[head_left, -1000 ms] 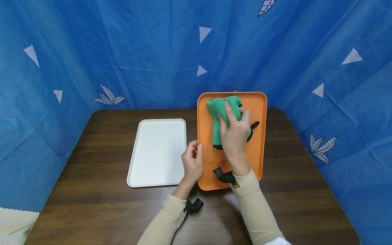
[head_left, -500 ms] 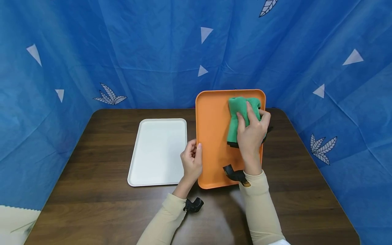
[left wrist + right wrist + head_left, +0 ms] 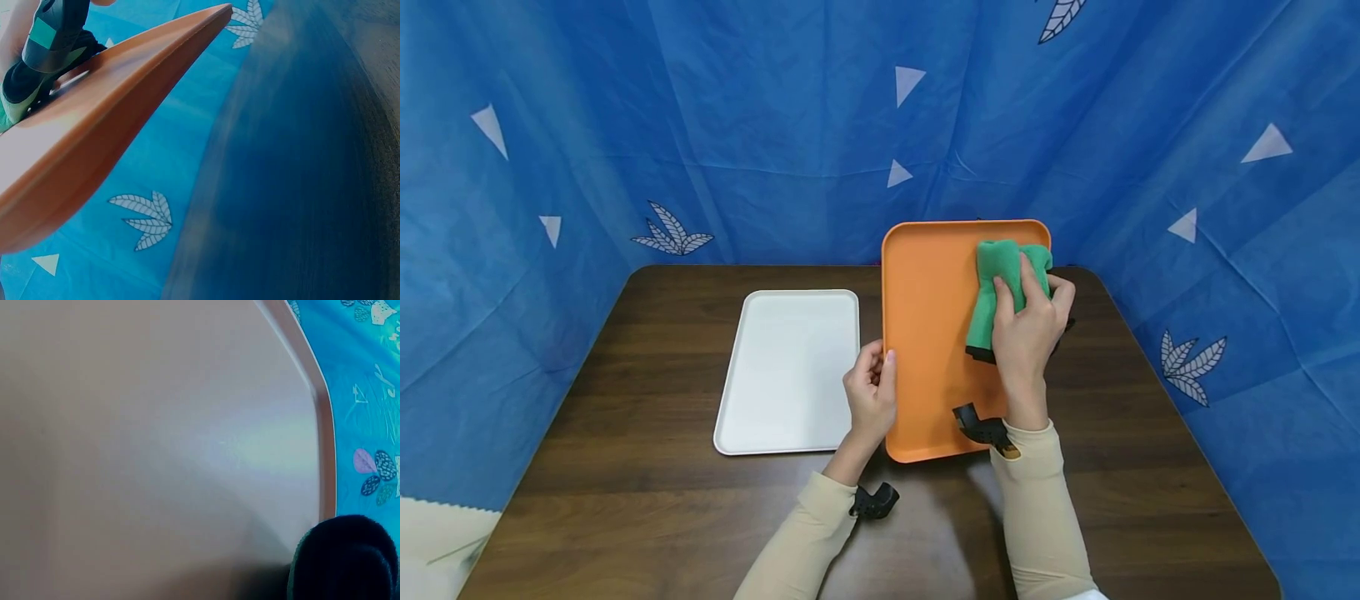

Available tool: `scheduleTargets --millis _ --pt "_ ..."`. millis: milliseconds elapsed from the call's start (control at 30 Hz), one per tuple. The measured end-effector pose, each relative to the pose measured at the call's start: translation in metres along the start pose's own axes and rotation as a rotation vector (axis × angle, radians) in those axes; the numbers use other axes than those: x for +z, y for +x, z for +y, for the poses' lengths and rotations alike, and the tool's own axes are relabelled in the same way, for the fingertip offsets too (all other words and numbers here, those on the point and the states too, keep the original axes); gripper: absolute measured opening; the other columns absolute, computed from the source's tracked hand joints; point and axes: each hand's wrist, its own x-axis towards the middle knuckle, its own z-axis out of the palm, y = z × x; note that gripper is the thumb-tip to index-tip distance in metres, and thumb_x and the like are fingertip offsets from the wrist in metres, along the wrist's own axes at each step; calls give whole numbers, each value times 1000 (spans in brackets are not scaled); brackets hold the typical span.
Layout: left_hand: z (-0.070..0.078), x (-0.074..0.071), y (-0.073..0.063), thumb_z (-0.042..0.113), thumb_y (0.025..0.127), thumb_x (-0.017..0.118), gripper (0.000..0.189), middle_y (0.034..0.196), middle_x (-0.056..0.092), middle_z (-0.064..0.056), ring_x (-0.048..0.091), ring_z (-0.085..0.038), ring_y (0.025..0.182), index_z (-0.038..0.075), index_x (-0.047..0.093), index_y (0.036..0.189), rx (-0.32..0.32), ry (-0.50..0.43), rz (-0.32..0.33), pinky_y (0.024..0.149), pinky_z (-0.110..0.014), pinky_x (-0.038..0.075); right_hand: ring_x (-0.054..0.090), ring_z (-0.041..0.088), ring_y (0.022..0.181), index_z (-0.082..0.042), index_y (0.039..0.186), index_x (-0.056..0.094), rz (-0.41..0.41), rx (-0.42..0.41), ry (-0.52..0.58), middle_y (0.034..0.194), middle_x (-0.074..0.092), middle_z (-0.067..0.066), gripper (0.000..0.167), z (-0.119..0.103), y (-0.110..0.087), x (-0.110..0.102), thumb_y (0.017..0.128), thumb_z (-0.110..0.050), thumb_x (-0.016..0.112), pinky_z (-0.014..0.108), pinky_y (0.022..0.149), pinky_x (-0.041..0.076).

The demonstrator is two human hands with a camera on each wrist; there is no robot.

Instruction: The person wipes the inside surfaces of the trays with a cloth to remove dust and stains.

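An orange tray [image 3: 928, 333] is tilted up off the table, its inner face toward the head camera. My left hand [image 3: 871, 393] grips its left edge, thumb on the front. My right hand [image 3: 1028, 333] holds a folded green cloth [image 3: 997, 265] with black edging against the tray's upper right part. Fingers are bunched into the cloth, and the palm side is hidden. In the left wrist view the tray's rim [image 3: 112, 112] runs diagonally, with the right wrist's black camera mount beyond it. The right wrist view shows the tray's bare surface [image 3: 156, 425] and a dark cloth edge [image 3: 344, 562] at the bottom right.
A white tray [image 3: 790, 375] lies flat on the dark wooden table [image 3: 662, 517], left of the orange tray. Blue patterned curtains [image 3: 760, 125] hang behind the table and along both sides. Black wrist cameras sit on both forearms.
My right hand has slid the green cloth to the right across the orange tray, toward its right edge. My left hand keeps its grip in nearly the same place.
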Motion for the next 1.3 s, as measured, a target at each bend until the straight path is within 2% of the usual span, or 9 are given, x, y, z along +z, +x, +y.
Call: scheduleTargets --millis 200,400,600,833,1300 --pt "3 2 0 -18 87 53 11 59 53 -17 37 -5 53 -14 59 95 -36 12 -9 44 -15 28 43 40 112 -8 133 60 -1 24 14 117 49 32 43 -1 -2 2 93 -22 68 51 94 42" --pt "3 2 0 -19 87 51 9 59 52 -21 38 -6 52 -18 57 94 -44 28 -17 45 -15 29 44 41 111 -7 132 61 -18 1 8 117 49 32 43 -6 -7 6 93 -22 68 51 95 42" --pt "3 2 -1 -16 89 53 10 61 55 -18 40 -7 52 -13 60 95 -46 28 -11 44 -16 31 45 40 111 -8 132 61 -42 -23 3 119 48 31 44 -12 -12 9 92 -23 69 51 94 43" --pt "0 1 -1 -10 92 53 10 62 56 -16 42 -9 51 -9 61 97 -12 13 -15 43 -17 33 46 41 107 -8 132 61 -64 -70 1 115 48 30 43 -21 -19 13 93 -24 67 51 90 45" --pt "1 3 -1 -17 87 53 11 61 55 -17 40 -11 50 -12 60 95 -29 31 -5 44 -16 32 49 39 101 -7 128 65 -96 -228 -29 110 51 29 41 -41 -37 26 90 -21 71 51 81 49"
